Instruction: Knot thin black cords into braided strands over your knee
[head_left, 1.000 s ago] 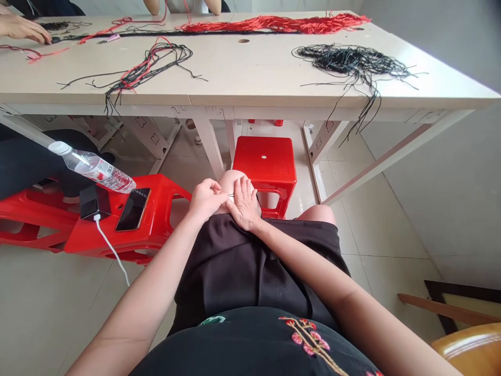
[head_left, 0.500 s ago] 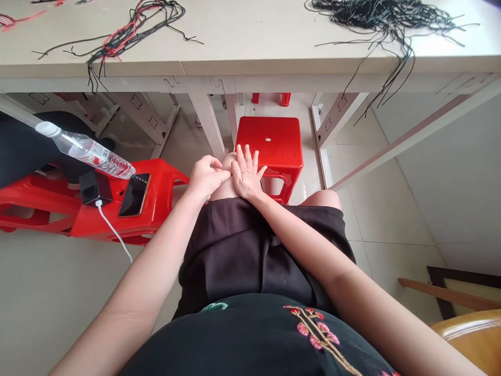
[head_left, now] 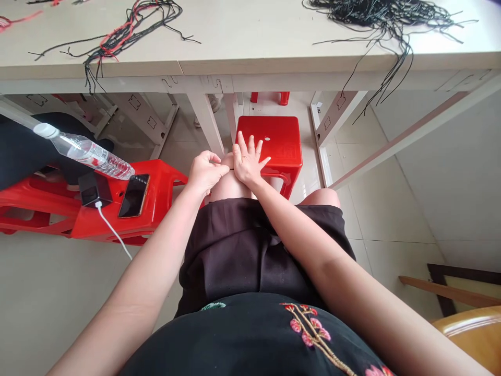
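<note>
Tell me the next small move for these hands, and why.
Probably bring the right hand over to the left hand: its fingertips pinch together at the knee, while the right's fingers spread apart, apparently holding nothing.

A phone (head_left: 134, 196) and charger (head_left: 91, 189) lie on a stool (head_left: 158, 180) left of the knee (head_left: 229, 188); cords (head_left: 117, 36) lie on the table (head_left: 235, 36) ahead.

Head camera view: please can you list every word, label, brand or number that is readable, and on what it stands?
Label on the plastic water bottle: too small and blurred to read.
No other readable text shows.
</note>
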Tool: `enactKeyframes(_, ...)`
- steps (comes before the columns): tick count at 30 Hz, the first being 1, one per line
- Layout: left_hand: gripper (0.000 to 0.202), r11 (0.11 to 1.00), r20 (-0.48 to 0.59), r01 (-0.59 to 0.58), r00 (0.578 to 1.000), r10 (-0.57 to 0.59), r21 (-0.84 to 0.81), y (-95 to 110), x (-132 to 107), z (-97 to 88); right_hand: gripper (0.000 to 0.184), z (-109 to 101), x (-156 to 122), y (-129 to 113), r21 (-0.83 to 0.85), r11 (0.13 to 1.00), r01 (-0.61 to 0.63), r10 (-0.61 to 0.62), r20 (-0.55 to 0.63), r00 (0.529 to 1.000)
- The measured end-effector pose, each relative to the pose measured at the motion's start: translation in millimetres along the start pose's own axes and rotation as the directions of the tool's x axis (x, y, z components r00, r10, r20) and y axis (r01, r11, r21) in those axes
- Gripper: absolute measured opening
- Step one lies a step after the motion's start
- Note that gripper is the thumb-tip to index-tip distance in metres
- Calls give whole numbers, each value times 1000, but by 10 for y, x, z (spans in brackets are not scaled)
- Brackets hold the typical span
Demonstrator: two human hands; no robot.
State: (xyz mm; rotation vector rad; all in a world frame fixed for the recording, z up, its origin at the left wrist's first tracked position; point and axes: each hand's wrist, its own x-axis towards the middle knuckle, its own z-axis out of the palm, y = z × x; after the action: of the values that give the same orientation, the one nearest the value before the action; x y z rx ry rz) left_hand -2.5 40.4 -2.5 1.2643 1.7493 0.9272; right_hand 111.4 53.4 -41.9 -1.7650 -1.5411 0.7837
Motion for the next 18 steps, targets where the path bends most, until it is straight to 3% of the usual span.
enactKeyframes(6,32,998,8,-40,999,39,38,4,61,-19,64,-9,212,-8,-5,998,-65,65,3,998)
enactKeyframes(12,32,999,14,-33,999,32,43,15,89,-51,69,8,203,-47,-13,998,-57,57,-14,998)
enactKeyframes(18,32,999,18,-23,1000,22,45,47,79,-63,72,0,226,-83,24,989,-144,145,-37,989)
